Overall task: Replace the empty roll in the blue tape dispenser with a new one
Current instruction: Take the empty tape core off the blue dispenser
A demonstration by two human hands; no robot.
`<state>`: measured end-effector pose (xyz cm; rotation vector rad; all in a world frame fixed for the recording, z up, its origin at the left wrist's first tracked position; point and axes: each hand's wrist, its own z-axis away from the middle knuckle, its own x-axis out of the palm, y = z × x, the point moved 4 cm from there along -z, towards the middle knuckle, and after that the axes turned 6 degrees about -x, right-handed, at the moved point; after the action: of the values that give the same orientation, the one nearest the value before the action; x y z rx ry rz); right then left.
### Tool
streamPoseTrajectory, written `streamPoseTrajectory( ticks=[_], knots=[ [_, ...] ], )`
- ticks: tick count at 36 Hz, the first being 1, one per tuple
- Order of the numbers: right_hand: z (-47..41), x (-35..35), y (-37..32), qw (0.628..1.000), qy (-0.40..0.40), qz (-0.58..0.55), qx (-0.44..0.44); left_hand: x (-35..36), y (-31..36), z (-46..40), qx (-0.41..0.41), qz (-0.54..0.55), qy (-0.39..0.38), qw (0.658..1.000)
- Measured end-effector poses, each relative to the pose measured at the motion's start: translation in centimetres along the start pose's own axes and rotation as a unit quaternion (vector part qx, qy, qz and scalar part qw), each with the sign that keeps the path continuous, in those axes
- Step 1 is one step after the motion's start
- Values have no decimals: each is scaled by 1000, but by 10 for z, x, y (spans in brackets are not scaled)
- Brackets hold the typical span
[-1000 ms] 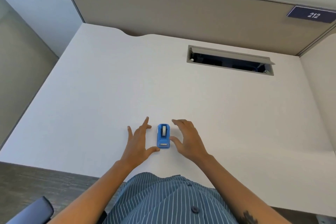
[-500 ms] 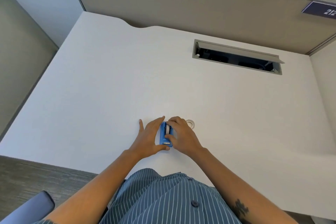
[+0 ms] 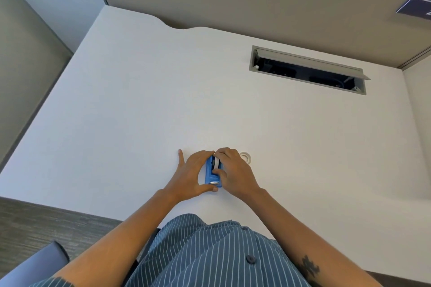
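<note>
The blue tape dispenser lies on the white desk near its front edge. My left hand cups its left side, thumb at the cutter end. My right hand is over its right side, with fingers pinched on the white roll in the dispenser's well. A second, pale tape roll lies flat on the desk just behind my right hand, partly hidden by it.
An open grey cable hatch is set into the desk at the back right. Grey partition panels rise behind and to the right. A chair's edge shows at the bottom left.
Both hands closed in on the dispenser from either side. The left now holds its body and the right fingers have gone onto the roll. The camera view shifted nearer.
</note>
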<state>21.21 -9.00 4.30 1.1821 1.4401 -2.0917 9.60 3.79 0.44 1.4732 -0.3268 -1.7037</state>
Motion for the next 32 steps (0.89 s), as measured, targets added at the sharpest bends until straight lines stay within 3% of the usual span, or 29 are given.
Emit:
streamPoseTrajectory(
  ticks=[12,17,21,26,32],
  knots=[
    [0,-5,-1,999,33,-20,-3,-2,0,0,-9,15,-10,1000],
    [2,-13,-1,998,62,-25,7,-10,-1,2,-20,89,1,996],
    [6,-19,-2,991,84,-104,24,-24,9,6,-12,179,42,983],
    [12,-27,-5,968,119,-216,51,-33,28,11,-20,214,103,971],
    [22,-31,-10,952,108,-279,68,-28,42,15,-96,306,108,941]
  ],
)
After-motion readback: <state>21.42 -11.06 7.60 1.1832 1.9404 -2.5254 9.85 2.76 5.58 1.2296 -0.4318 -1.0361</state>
